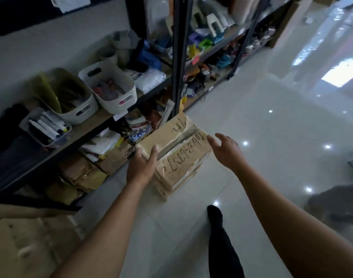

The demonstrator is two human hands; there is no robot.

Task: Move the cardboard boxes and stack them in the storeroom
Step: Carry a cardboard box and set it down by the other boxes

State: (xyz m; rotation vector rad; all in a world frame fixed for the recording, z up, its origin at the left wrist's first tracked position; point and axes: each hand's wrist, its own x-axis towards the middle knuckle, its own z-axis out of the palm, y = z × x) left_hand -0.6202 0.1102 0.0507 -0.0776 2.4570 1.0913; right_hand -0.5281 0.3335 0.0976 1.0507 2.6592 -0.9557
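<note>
The left hand (141,168) holds the near left edge of the cardboard box (184,157), thumb laid on the top and fingers down the side. The right hand (226,151) is spread wide with straight fingers just beside the box's right edge (the blur hides whether the fingertips touch it). The box stands on the glossy tiled floor (262,127), its taped top bearing dark handwriting. Just left of the box and beyond it runs a dark metal shelf rack (178,57). Brown parcels (83,173) lie on the bottom shelf to the box's left, and on the shelf above them are two white baskets (109,87) and a tray of markers (47,127). Nearer than the box is a dark-clad leg (217,227), and well off to the box's near left lies a second carton (31,247).
</note>
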